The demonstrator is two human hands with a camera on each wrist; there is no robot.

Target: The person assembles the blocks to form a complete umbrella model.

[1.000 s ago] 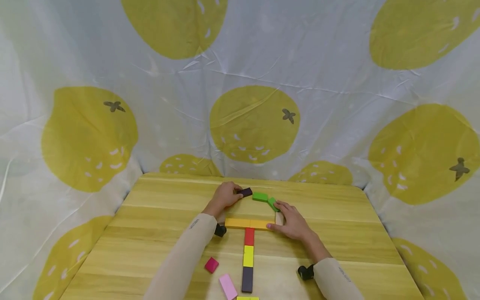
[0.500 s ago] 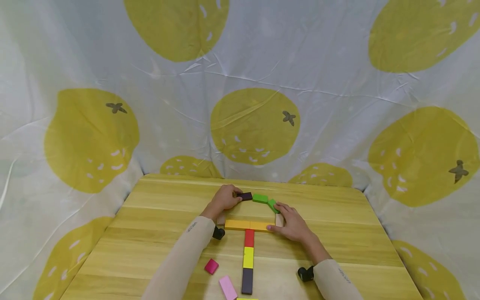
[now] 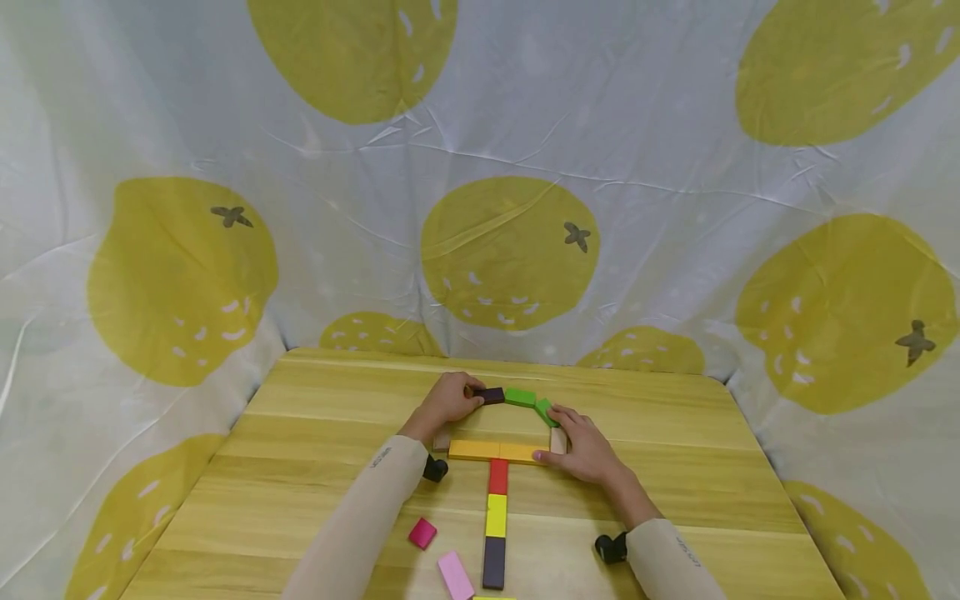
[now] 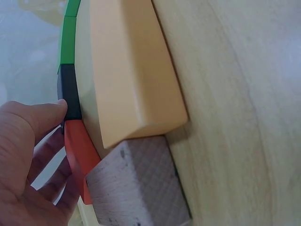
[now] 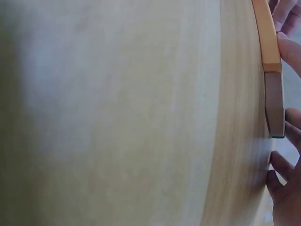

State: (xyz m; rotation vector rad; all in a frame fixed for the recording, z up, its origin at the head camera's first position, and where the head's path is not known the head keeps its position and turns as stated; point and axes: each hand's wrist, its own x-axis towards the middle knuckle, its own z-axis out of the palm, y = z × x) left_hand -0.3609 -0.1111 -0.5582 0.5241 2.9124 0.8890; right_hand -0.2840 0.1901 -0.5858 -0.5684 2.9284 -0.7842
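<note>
Dark block (image 3: pixel 491 396) butts against green block (image 3: pixel 520 397), between orange blocks (image 3: pixel 474 450) and surface's (image 3: pixel 675 467) back edge; left grip (image 3: pixel 447 398) pinches it. Right grip (image 3: pixel 588 448) spread, thumb at orange blocks' right end, surface stretching well past to its right edge.

My left sleeve (image 3: pixel 352 525) at 7 o'clock in the head view and my right sleeve (image 3: pixel 671 562) at 5 o'clock are plain beige fabric, each bearing a small dark marking (image 3: pixel 381 457) near the cuff, too small to read. A compact black unit (image 3: pixel 435 469) adjoins my left cuff at 3 o'clock, and a second, round-lobed black unit (image 3: pixel 611 547) adjoins my right cuff at 9 o'clock. My left hand (image 3: pixel 448 397) and right hand (image 3: pixel 587 447) are bare.
</note>
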